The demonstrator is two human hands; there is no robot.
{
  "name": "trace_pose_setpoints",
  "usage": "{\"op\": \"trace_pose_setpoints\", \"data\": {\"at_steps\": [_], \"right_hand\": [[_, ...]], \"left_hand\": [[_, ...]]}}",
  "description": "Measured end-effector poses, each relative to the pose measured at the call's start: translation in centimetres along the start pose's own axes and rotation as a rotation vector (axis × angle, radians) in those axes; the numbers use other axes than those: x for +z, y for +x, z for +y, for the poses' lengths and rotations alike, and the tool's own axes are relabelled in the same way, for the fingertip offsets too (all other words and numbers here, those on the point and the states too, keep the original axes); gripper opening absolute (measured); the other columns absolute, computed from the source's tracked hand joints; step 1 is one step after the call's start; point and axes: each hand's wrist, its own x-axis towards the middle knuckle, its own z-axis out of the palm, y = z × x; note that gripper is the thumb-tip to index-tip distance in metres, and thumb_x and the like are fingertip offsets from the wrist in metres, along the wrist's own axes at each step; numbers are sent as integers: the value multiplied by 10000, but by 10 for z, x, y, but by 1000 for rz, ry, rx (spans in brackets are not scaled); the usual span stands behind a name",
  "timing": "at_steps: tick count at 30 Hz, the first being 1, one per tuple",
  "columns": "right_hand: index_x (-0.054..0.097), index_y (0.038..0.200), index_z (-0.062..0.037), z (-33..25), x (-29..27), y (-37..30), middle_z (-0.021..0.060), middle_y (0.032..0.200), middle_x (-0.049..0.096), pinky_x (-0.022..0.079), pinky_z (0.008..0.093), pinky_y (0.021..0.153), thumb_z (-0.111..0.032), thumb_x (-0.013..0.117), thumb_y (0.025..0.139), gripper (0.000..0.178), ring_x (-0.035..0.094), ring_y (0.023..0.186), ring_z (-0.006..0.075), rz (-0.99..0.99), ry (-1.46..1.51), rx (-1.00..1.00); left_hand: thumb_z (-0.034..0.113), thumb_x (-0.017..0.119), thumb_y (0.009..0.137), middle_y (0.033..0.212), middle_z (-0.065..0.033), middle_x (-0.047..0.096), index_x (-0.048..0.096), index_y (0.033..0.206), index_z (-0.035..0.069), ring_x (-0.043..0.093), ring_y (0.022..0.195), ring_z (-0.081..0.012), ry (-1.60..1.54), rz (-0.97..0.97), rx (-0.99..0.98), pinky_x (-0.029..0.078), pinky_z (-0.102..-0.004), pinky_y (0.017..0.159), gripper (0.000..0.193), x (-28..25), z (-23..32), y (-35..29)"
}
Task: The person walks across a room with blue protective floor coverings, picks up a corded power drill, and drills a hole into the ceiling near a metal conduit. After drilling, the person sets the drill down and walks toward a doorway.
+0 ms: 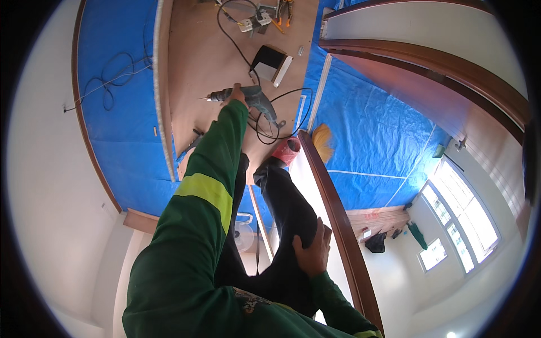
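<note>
My left hand (236, 94) reaches forward, its fingers wrapped round the body of a dark grey power drill (260, 102). The drill lies sideways over the brown board (197, 62), with its thin bit pointing left. From its handle a black cord (304, 112) loops on the board to the right. My right hand (313, 250) rests on my right thigh, thumb apart from the fingers, holding nothing. Near my right foot stands a red, open-ended round object (287, 149), its kind unclear. Left of my feet lies a dark tool with a blue part (190, 145).
A black and white block-shaped object (271, 65), a white power strip (256, 22) and pliers (284, 11) lie farther along the board. Blue sheeting (372, 129) covers the floor on both sides. Close on my right is a brown door frame (338, 225), with straw-coloured bristles (322, 143) beyond it.
</note>
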Motion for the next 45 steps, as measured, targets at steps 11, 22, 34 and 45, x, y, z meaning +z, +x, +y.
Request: {"op": "trace_pose_setpoints", "data": {"at_steps": [11, 22, 34, 45], "right_hand": [[311, 1641, 26, -1, -8, 7, 287, 1460, 455, 428, 641, 1120, -323, 808, 874, 978, 481, 1363, 498, 42, 29, -87], [326, 1643, 0, -20, 4, -16, 301, 1445, 468, 448, 688, 1070, -395, 786, 883, 972, 483, 1369, 514, -50, -6, -3], [321, 1668, -57, -25, 30, -23, 326, 1518, 460, 438, 708, 1106, -531, 764, 876, 1024, 481, 1422, 538, -121, -96, 11], [569, 1524, -2, 29, -23, -60, 312, 1423, 652, 478, 506, 1165, -591, 704, 946, 836, 611, 1373, 447, -325, -42, -212]], "left_hand": [[739, 640, 929, 1366, -153, 623, 585, 1428, 224, 575, 1245, -339, 141, -187, 18, 470, -707, 1037, 719, 11, 28, -1], [467, 745, 959, 1172, -204, 756, 664, 1293, -51, 736, 1101, -353, 1126, -711, 952, 561, -448, 987, 621, -236, -70, -108], [628, 739, 954, 1591, -176, 558, 359, 1702, 111, 582, 1413, -318, 1069, -701, 285, 477, -496, 1145, 986, -447, -80, -243], [742, 720, 920, 1742, -119, 367, 254, 1743, 208, 334, 1587, -400, 1301, -854, 139, 331, -670, 1206, 1086, -525, -47, -312]]}}
